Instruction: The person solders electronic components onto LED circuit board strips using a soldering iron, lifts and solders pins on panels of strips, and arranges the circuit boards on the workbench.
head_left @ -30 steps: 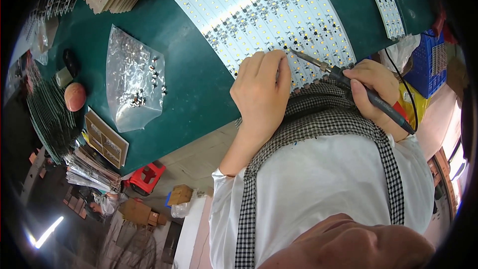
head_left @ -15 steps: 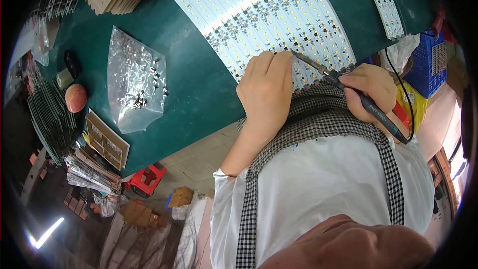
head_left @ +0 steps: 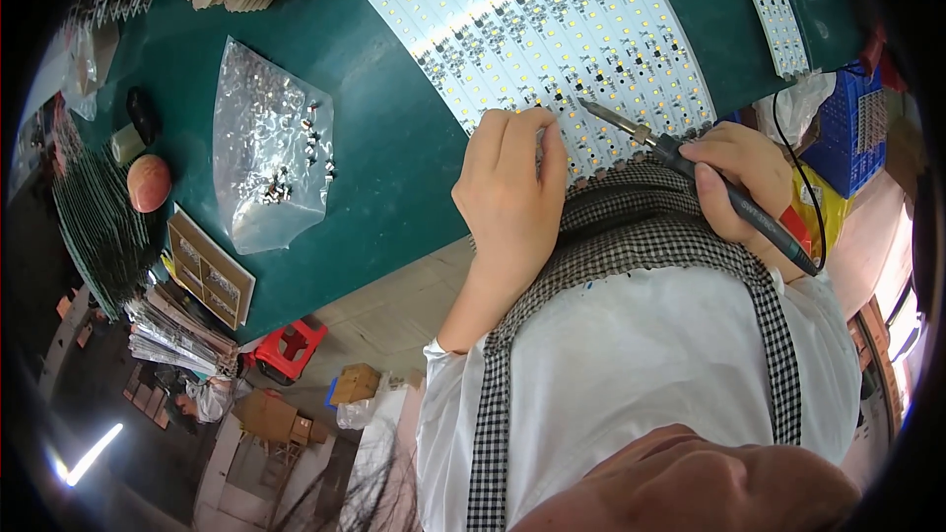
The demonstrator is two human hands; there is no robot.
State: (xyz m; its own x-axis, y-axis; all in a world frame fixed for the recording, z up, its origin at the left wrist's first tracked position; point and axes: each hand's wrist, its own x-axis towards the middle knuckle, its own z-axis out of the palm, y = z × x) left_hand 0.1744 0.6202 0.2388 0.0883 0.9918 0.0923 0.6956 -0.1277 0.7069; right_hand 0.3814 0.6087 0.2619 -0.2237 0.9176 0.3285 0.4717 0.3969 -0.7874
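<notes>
A broad white panel of LED circuit-board strips (head_left: 562,39), dotted with yellow LEDs and small black parts, lies on the green table (head_left: 384,172) in front of me. My right hand (head_left: 744,177) is wrapped round the dark handle of a soldering iron (head_left: 680,160). The iron's tip points left, over the board or on it; I cannot tell whether it touches. Left of that tip, my left hand (head_left: 512,182) rests at the near edge of the board with its fingers curled down. Whatever its fingertips pinch, if anything, is hidden.
A clear plastic bag (head_left: 258,163) with small metallic parts lies to the left. Beyond it are a peach-like round fruit (head_left: 149,183), a compartmented tray (head_left: 209,271) and stacked boards (head_left: 94,207). Another LED strip (head_left: 769,5) lies at right, near a blue crate (head_left: 845,128).
My left hand has shifted slightly left and a gap has opened between its fingers. The iron's tip now stands apart from the left fingertips. The view has shifted a little.
</notes>
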